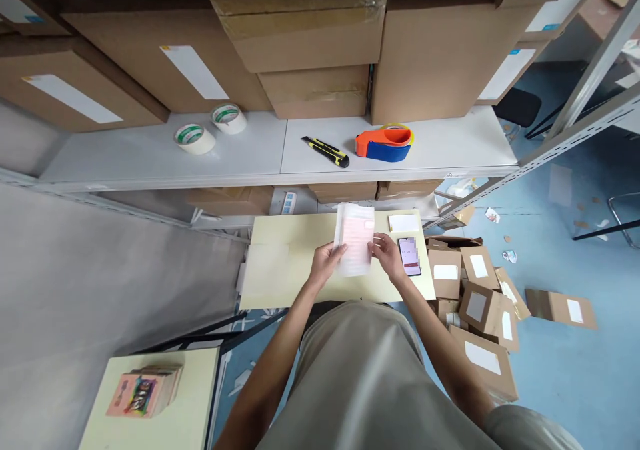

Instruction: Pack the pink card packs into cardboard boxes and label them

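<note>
The left hand point(326, 262) and the right hand point(386, 253) grasp a pale pink packet point(356, 240) in a translucent wrapper, each pinching one side edge, so that it lies between them over a pale yellow table point(273, 283); whether it touches the tabletop cannot be told. Just right of the right hand, a phone point(410, 257) lies with its screen lit, and a white card point(403, 223) sits beyond it, near the table's far edge.

Ahead of both hands and above the table runs a grey shelf point(250, 163). On it, ahead and to the left of the left hand, are two tape rolls point(195, 141); straight ahead lies a black and yellow cutter point(326, 152), with an orange and blue tape dispenser point(384, 145) to its right. Large cartons point(445, 63) stand behind these.

To the right of the right hand, past the table, small labelled boxes point(480, 303) are heaped on a blue floor point(560, 377). Well behind and left of the left hand, a second table point(145, 433) bears stacked pink-covered books point(137, 395)
</note>
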The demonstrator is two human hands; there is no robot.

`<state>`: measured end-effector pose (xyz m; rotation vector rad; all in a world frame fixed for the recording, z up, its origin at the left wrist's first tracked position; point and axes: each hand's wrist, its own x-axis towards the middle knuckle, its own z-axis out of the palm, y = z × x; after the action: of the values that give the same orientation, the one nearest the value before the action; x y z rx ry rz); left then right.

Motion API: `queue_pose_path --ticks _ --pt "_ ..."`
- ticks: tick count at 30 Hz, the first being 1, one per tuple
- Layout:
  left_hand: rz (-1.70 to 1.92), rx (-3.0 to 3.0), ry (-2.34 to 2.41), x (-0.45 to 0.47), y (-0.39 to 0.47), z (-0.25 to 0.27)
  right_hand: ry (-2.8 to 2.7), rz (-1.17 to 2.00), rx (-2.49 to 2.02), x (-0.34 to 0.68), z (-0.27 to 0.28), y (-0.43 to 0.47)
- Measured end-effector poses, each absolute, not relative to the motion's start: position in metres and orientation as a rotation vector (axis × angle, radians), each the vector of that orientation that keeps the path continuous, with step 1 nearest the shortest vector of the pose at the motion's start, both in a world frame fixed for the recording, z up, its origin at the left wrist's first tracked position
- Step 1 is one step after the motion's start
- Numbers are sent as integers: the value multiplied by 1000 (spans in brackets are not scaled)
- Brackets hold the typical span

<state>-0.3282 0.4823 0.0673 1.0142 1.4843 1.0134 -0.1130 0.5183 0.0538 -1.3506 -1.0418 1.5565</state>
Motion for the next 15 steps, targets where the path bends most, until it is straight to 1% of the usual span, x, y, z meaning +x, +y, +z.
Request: queue_pose_path --ticks 2,3,7,9,11,15 --pt "951 1147 1601 -325 481 66 -1048 1438 -1450 -122 49 517" --pt "899 1218 1661 -322 481 65 -1069 1441 -1466 -128 48 515" --pt "532 1444 1796 -303 472 60 -1218 1628 -1364 -151 43 499" --pt "404 1476 1791 -293 465 56 -1289 1596 -1370 -156 38 492" --pt "424 1441 1713 -286 457 50 -1327 1513 -1434 -155 32 489" --pt "687 1157 1453 -290 444 33 -1323 1476 -1483 -143 20 492"
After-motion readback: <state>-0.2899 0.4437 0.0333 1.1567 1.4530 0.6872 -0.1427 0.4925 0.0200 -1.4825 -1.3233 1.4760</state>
